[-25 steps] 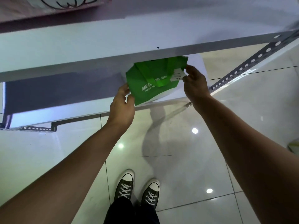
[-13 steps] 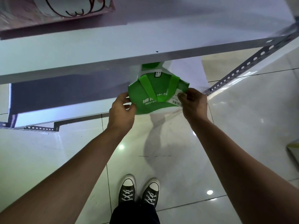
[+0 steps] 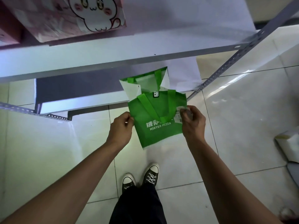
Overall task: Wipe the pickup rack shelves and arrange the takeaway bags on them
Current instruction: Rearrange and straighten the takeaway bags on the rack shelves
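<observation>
Fingers (image 3: 127, 121) of both hands pinch the green bag (image 3: 155, 120) between them.

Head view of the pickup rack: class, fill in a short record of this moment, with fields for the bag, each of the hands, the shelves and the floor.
bag: green fabric takeaway bag printed MISTER PIZZA, white inside, mouth open, held partly past the lower white shelf's front edge
left hand: pinches the bag's left edge
right hand: grips the bag's right edge at the white paper receipt
upper shelf: carries a pink cartoon-printed box
floor: glossy white tiles; dark canvas sneakers below
</observation>
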The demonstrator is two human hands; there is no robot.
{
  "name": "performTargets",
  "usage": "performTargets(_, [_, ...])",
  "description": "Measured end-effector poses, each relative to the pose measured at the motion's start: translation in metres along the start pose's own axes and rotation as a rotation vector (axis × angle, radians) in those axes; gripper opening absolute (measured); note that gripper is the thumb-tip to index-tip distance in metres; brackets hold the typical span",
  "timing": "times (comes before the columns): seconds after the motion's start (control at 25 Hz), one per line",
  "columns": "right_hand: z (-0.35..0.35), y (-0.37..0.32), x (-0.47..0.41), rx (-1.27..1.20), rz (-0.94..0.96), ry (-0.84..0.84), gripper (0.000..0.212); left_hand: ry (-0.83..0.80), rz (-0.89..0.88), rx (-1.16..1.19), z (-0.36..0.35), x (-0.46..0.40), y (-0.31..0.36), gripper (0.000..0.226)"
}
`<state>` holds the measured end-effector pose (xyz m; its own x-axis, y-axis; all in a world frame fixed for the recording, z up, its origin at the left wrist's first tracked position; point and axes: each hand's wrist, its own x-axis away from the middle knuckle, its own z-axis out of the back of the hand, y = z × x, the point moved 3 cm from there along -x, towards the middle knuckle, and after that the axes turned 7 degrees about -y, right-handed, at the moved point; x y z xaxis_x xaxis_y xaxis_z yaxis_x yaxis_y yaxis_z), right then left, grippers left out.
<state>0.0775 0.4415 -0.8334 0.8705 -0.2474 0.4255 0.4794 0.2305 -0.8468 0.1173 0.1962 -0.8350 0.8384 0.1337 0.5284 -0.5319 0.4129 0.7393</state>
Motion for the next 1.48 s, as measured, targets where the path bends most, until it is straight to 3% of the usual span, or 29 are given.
performTargets(0.32, [0.045, -0.073, 0.108, -0.099, -0.012, 0.04, 0.011, -0.03, 0.008, 0.081, 0.032, 0.117, 0.052, 0.013])
performTargets(0.68, [0.124, -0.19, 0.166, -0.19, 0.126, 0.129, 0.016, -0.019, -0.171, 0.293, 0.065, 0.185, 0.18, 0.008])
performTargets(1.12, [0.146, -0.293, 0.06, -0.396, 0.196, 0.102, 0.007, 0.114, -0.319, 0.283, 0.076, 0.121, 0.324, 0.022])
performTargets(1.48, [0.131, -0.321, -0.027, -0.411, 0.288, -0.001, 0.004, 0.28, -0.446, 0.323, 0.07, 0.053, 0.363, 0.025])
